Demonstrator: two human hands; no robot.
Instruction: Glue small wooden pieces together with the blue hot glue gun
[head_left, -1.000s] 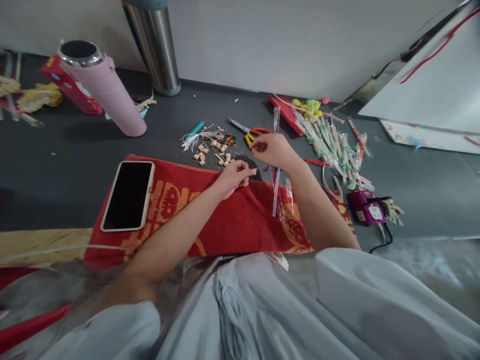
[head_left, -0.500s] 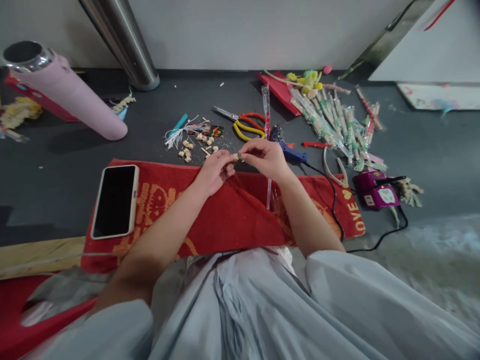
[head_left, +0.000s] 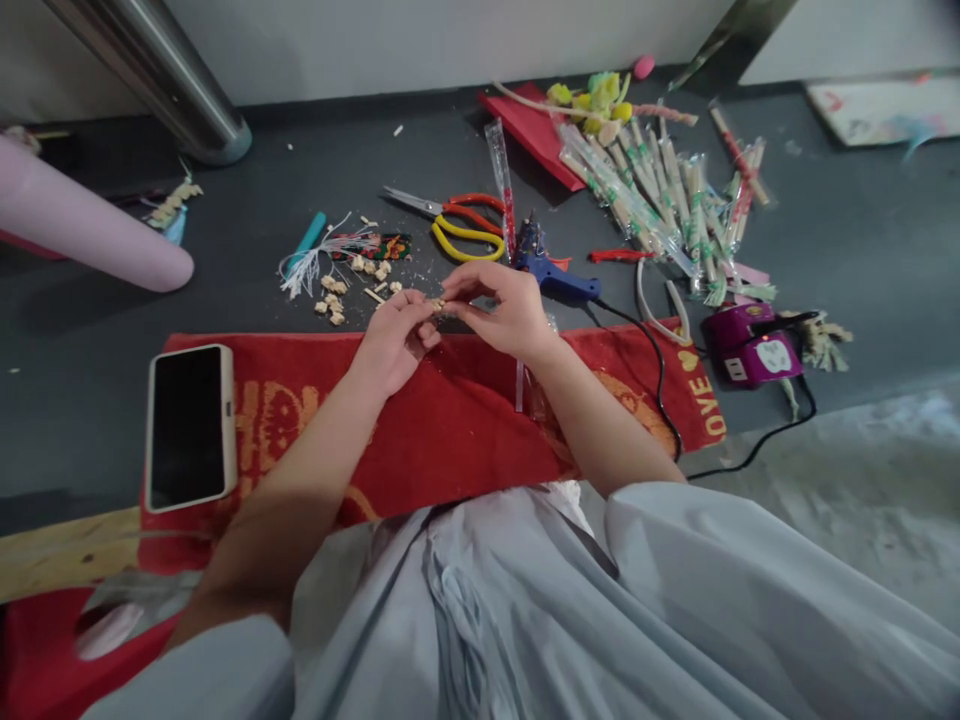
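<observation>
Between my two hands is a small pale beige piece (head_left: 436, 306), much like the lumps on the table; its exact kind is too small to make out. My left hand (head_left: 397, 335) pinches it from the left, thumb against fingers. From the right, my right hand (head_left: 499, 310) grips it between thumb and fingertips. Both hands hover over the far edge of a red towel (head_left: 442, 430). Just beyond my left hand lie several beige lumps (head_left: 331, 300), a bundle of white threads (head_left: 304, 275) and a teal tool (head_left: 306, 240). A blue glue gun (head_left: 562, 280) rests beyond my right hand.
Scissors (head_left: 469, 230) with red and yellow handles lie behind my hands. Wrapped sticks (head_left: 652, 200) are heaped at the back right, near a purple power adapter (head_left: 754, 345) with a black cord. A phone (head_left: 191, 428) rests on the towel's left; a pink bottle (head_left: 90, 220) is farther left.
The view has shifted, so the table things sit farther left and mostly higher. My hands still hold the small piece, which looks turned, its greyish part no longer showing.
</observation>
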